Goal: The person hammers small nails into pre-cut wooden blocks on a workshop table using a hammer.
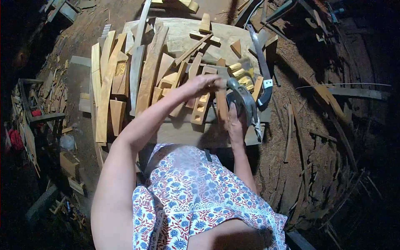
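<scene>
Holding grey metal tool (241, 100) in right hand (235, 124), grip clamped on its near edge, at the right front of the worktop (183, 132). Left hand (205, 83) sits on the tool's far end; can't tell if that grip is closed. Wood offcuts (150, 71) piled just left, saw (262, 62) just right.

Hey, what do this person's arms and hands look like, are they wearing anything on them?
Both arms are bare as far as they show: no sleeves and no gloves. The left hand and right hand show no watch or bracelet; rings are too small to tell. The dress is white with a blue and red flower print, seemingly sleeveless.
</scene>
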A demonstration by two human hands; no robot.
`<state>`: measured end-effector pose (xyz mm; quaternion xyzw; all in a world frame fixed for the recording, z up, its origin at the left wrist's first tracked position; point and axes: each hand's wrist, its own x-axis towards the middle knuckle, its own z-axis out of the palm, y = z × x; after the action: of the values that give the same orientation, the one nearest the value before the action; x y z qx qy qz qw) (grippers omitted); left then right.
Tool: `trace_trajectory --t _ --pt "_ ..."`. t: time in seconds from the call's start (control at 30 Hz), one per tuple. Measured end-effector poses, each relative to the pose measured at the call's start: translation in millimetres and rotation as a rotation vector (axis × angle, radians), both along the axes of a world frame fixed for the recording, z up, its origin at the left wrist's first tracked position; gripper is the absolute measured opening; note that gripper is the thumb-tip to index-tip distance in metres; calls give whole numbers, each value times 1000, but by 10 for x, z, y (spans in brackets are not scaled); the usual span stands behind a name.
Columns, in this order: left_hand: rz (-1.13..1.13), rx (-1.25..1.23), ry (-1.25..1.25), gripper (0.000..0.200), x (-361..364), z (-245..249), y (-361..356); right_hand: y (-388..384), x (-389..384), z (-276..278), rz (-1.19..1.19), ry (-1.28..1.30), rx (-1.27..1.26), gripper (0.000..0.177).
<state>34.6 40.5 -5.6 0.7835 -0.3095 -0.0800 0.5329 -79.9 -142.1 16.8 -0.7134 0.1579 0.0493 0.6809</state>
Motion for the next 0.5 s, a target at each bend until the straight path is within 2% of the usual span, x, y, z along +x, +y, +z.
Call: trace_trajectory --t 0.07,0.1,0.13,0.17,0.2,0.27,0.33,0.37,0.4,0.43,0.5 --pt "-12 24 2 38 -282 -230 3 -300 -221 -327 106 -319 -120 34" --pt "-29 91 -151 37 -442 -131 34 -346 -304 -294 104 -323 -118 34" --pt "-47 157 -302 36 -569 -43 70 -386 -401 -253 194 -475 -528 38" --pt "-117 216 -387 34 -634 -155 74 -423 -505 -222 285 -614 -941 44" --pt "-109 173 -317 32 -720 -268 103 -462 -609 -208 285 -610 -942 44" --pt "51 103 -263 34 -749 -178 131 -522 -791 -179 342 -429 -970 51" --pt "283 -780 1233 35 -609 80 156 -556 -906 -146 296 -329 -935 49" --pt "352 -405 612 37 -641 186 159 -560 -956 -132 247 -237 -896 47" --pt "342 -285 235 39 -550 107 193 -558 -992 -127 196 -147 -855 45" --pt "338 -258 212 40 -478 113 226 -504 -969 -167 -83 37 -426 18" --pt "330 -233 188 41 -358 63 258 -514 -977 -160 -116 82 -350 14"
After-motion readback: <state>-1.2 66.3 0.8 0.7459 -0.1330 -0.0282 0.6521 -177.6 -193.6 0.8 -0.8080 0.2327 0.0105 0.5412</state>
